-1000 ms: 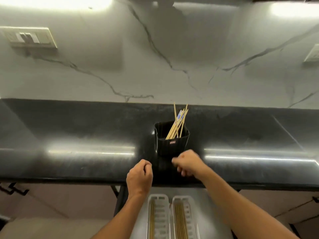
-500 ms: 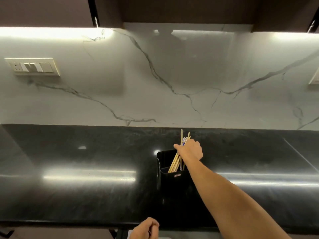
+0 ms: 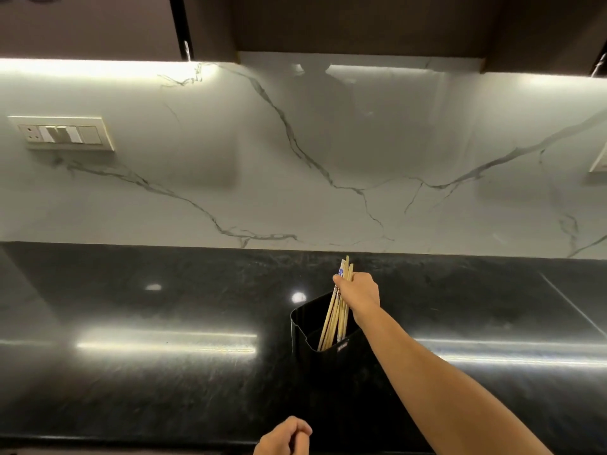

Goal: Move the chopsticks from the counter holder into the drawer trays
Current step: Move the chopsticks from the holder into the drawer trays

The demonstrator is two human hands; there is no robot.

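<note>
A black holder point(image 3: 308, 326) stands on the dark counter point(image 3: 164, 323) a little right of centre. Several wooden chopsticks point(image 3: 333, 318) lean in it, one with a blue and white top. My right hand point(image 3: 358, 293) reaches over the holder's back right and grips the bundle near its upper ends. My left hand point(image 3: 284, 438) sits low at the counter's front edge, fingers curled, with nothing visible in it. The drawer trays are out of view.
A white marble backsplash point(image 3: 295, 159) rises behind the counter, with a switch plate point(image 3: 62, 133) at the left and another plate's edge point(image 3: 599, 162) at the right. Dark cabinets point(image 3: 361, 24) hang overhead.
The view has tilted up, so the drawer trays dropped out of sight. My right hand rose from the counter's front edge to the holder and closed round the chopsticks. My left hand stayed low.
</note>
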